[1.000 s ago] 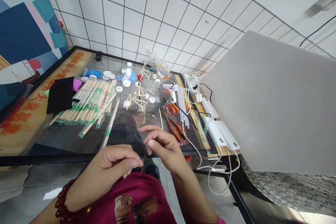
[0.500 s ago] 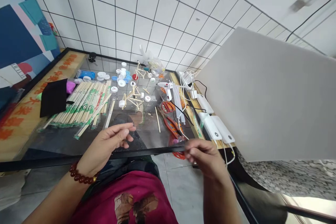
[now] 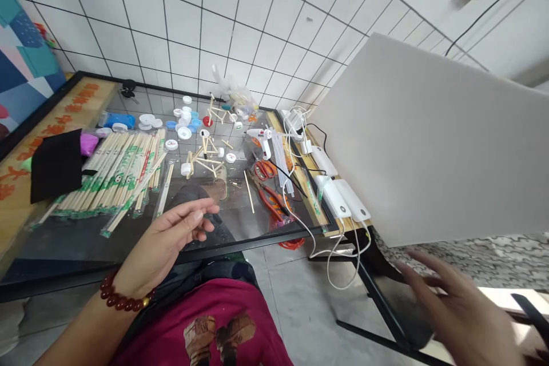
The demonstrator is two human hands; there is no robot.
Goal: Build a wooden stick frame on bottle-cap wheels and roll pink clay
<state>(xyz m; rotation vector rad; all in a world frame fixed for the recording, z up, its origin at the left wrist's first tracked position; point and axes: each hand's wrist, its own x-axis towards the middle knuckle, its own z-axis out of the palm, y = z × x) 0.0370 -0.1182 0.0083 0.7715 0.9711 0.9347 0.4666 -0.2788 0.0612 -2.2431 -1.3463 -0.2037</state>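
Note:
My left hand [image 3: 182, 229] hovers over the front edge of the glass-topped table [image 3: 141, 246], fingers loosely bent and apart with nothing in them. Off the table to the right, my right hand [image 3: 458, 303] is blurred, its fingers spread and no object visible in it. Beyond the left hand are small chopstick frames [image 3: 206, 161] with white bottle caps and a single chopstick [image 3: 249, 191]. Wrapped chopsticks [image 3: 115, 171] lie in a heap on the left. Toward the right are a white glue gun [image 3: 262, 140], red-handled pliers [image 3: 271, 200] and red scissors [image 3: 265, 170].
White and blue bottle caps [image 3: 184, 132] cluster at the back. Glue sticks [image 3: 283, 163] lie near white power boxes [image 3: 330, 197], whose white cable [image 3: 338, 286] loops below the table edge. A large pale panel [image 3: 441, 148] stands on the right, a tiled wall behind.
My right hand has swung from the table's front right edge far to the right, its fingers spreading. The white cable there now hangs in a loop. My left hand stays nearly still.

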